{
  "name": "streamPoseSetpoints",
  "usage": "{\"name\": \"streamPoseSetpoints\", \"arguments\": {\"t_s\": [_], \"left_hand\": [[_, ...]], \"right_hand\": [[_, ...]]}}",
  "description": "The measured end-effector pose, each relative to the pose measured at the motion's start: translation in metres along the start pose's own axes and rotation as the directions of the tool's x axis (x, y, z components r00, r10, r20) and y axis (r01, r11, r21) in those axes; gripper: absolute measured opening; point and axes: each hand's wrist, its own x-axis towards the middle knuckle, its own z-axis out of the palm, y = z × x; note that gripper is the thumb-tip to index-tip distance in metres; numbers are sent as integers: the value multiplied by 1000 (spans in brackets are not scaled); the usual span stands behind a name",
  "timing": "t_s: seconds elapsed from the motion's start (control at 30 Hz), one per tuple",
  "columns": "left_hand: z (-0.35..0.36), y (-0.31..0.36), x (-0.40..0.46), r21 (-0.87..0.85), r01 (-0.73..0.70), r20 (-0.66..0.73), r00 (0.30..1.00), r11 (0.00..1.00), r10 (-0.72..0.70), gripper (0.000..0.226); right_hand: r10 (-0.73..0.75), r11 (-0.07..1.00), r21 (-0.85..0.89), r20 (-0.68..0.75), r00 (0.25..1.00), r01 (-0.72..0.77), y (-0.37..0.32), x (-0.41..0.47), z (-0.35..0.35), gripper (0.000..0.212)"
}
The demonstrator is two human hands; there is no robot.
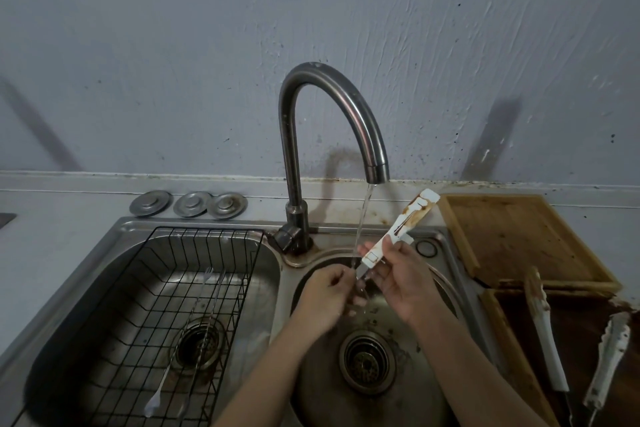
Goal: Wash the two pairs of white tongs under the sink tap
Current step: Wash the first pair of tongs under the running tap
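Observation:
One pair of white tongs (pixel 414 215), streaked with brown sauce, is held tilted over the right sink basin (pixel 311 371). My right hand (pixel 401 284) grips its middle, and my left hand (pixel 325 298) pinches its lower end. Water (pixel 363 218) runs from the curved steel tap (pixel 346 104) and falls onto that lower end, between my hands. The second pair of white tongs (pixel 545 329), also stained, lies on a dark tray to the right of the sink with its two arms spread; where they join is out of frame.
The left basin holds a black wire rack (pixel 207 288) with a fork and thin skewers (pixel 162 381) in it. Three round metal sink plugs (pixel 190 203) sit on the counter behind. A wooden board (pixel 512 239) lies right of the tap. The wall stands close behind.

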Motion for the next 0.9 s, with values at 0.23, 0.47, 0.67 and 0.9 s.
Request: {"name": "streamPoseSetpoints", "arguments": {"t_s": [0.23, 0.47, 0.67, 0.9], "left_hand": [[-10, 9, -3, -37, 70, -111, 991, 997, -74, 35], [-17, 3, -4, 180, 56, -200, 980, 982, -19, 33], [-16, 5, -6, 234, 40, -179, 984, 971, 3, 30], [-16, 2, -6, 189, 88, -139, 988, 978, -62, 31]], "right_hand": [[-90, 942, -314, 116, 989, 122, 18, -14, 12, 14], [-39, 955, -288, 135, 990, 77, 24, -12, 15, 11], [-13, 969, -245, 58, 998, 27, 23, -12, 15, 21], [-31, 961, -273, 68, 997, 49, 24, -16, 14, 11]]}}
